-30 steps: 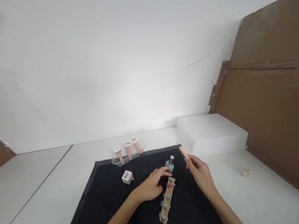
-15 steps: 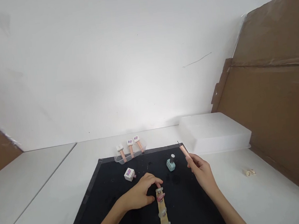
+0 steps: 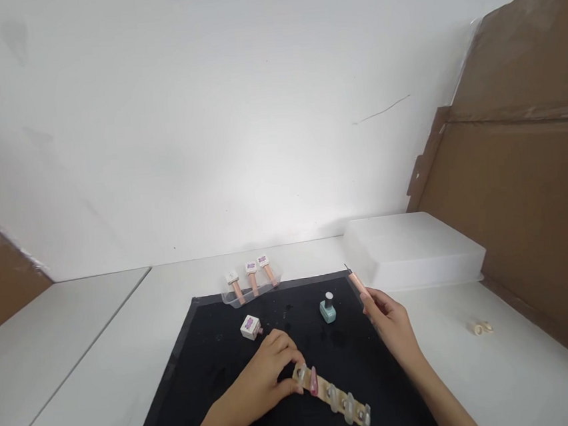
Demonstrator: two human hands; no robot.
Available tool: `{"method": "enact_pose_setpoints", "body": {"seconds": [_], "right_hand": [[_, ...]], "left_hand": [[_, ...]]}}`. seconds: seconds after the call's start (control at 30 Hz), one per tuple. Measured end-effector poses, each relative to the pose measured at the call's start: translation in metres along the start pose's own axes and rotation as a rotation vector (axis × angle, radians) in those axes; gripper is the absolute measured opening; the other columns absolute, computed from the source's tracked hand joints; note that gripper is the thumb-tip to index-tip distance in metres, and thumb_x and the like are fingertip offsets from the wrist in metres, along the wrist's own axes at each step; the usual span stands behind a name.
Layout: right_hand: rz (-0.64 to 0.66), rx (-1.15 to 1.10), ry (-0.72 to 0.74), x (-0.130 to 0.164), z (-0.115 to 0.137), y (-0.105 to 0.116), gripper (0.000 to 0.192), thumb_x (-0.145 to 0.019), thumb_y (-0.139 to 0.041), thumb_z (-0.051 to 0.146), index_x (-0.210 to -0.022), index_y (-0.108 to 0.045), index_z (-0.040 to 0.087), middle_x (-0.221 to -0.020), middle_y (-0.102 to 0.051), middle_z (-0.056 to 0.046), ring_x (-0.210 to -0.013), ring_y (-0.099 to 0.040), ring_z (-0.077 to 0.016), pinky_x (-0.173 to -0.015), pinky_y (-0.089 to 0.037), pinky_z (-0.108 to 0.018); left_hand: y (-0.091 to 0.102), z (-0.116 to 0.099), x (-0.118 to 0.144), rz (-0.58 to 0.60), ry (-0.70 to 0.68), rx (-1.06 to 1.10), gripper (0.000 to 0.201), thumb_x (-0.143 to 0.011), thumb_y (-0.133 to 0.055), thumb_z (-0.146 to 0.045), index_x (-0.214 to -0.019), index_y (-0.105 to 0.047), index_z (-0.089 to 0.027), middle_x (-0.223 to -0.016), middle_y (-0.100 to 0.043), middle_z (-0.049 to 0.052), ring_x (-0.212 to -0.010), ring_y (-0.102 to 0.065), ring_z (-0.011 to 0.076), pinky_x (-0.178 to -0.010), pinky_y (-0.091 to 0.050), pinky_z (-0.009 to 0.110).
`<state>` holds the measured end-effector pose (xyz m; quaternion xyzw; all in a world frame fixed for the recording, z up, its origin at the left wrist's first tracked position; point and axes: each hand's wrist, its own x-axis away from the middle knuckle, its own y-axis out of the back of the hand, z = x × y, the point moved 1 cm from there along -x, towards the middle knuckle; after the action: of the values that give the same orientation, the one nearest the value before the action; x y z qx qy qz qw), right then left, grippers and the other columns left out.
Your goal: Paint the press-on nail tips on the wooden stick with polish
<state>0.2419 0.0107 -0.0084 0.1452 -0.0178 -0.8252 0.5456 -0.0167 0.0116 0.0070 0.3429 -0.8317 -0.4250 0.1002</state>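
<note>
My left hand (image 3: 269,375) pinches the upper end of a wooden strip (image 3: 322,390) that bears several nail tips. One of these, a pink nail tip (image 3: 313,381), sits near my fingers; the others look clear. Raised over the mat's right edge, my right hand (image 3: 388,317) holds a nail polish brush (image 3: 358,281) by its peach handle, dark bristles pointing up and left. Beyond my left hand lies an open white polish bottle (image 3: 251,327), tipped on its side. A mint-green polish bottle (image 3: 328,308) with a dark cap stands between my hands.
At the back, a clear tray (image 3: 235,301) holds three white bottles with peach caps. A black mat (image 3: 188,363) covers the middle of the white table. To the right stand a white plastic box (image 3: 412,247), small cream pieces (image 3: 482,328) and a cardboard wall (image 3: 523,196).
The strip has swung from nearly straight to slanting, its lower end now toward the right, and my left fingers have closed on its upper end. The brush stays in my right hand.
</note>
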Motion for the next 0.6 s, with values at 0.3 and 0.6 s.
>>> {"method": "enact_pose_setpoints", "body": {"seconds": [0.3, 0.6], "right_hand": [[-0.029, -0.009, -0.006, -0.003, -0.003, 0.0, 0.038, -0.079, -0.055, 0.047, -0.094, -0.067, 0.014, -0.06, -0.052, 0.0, -0.05, -0.046, -0.0154, -0.042, -0.035, -0.024], [-0.027, 0.002, -0.016, -0.004, -0.007, -0.003, 0.038, -0.079, -0.054, 0.046, -0.097, -0.067, 0.015, -0.062, -0.054, 0.0, -0.05, -0.047, -0.0153, -0.041, -0.035, -0.024]], "left_hand": [[0.004, 0.0, 0.011, -0.163, -0.035, -0.087, 0.015, -0.085, -0.045, -0.016, -0.096, -0.054, -0.023, -0.094, -0.053, 0.006, -0.095, -0.045, 0.0201, -0.083, -0.041, 0.034], [0.001, 0.02, 0.013, -0.297, -0.021, -0.057, 0.012, -0.082, -0.054, -0.027, -0.093, -0.057, -0.023, -0.09, -0.056, 0.005, -0.09, -0.05, 0.0194, -0.081, -0.044, 0.033]]}}
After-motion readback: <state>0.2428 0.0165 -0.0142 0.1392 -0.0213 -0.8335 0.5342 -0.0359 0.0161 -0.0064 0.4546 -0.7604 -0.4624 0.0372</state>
